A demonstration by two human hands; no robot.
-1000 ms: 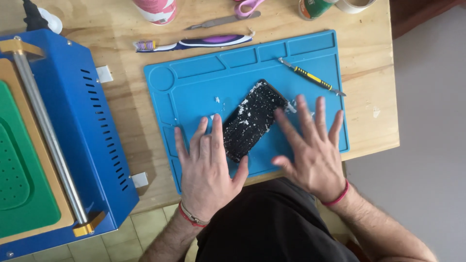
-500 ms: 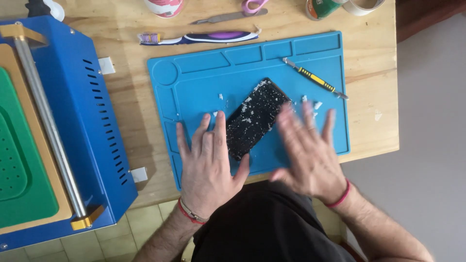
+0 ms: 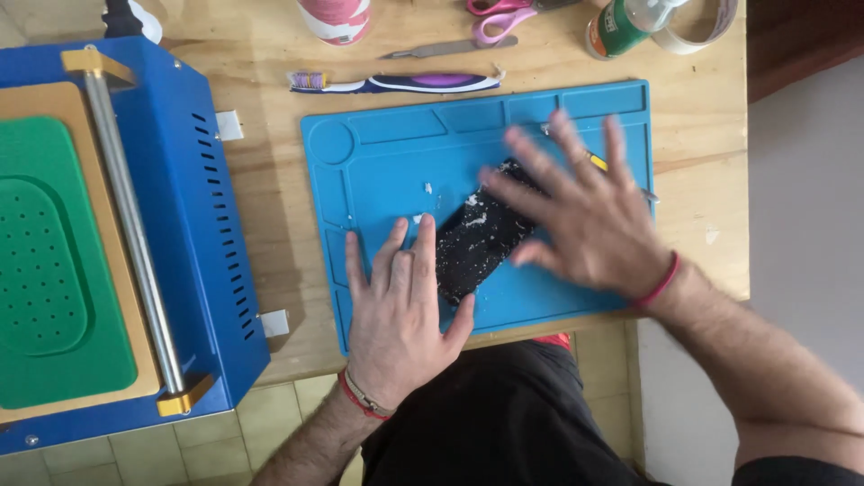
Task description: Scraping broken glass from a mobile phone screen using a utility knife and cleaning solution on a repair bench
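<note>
The left hand (image 3: 400, 310) lies flat and spread open on the blue work mat (image 3: 378, 171), gripping nothing; its fingertips and thumb rest just beside the lower left edge of the black phone (image 3: 477, 238). The phone lies tilted on the mat, near its centre, its surface speckled with white debris. The right hand (image 3: 585, 216) is open with fingers spread, blurred, placed over the upper right end of the phone; it grasps nothing, and contact with the phone cannot be confirmed. A yellow-handled tool (image 3: 596, 162) shows partly behind the right fingers. The mat lies on the wooden bench (image 3: 270, 234). Beyond the mat lie a toothbrush (image 3: 396, 83), a metal blade tool (image 3: 450, 48) and pink scissors (image 3: 495, 13). A blue machine (image 3: 193, 207) with a green pad (image 3: 45, 261) stands at the left.
</note>
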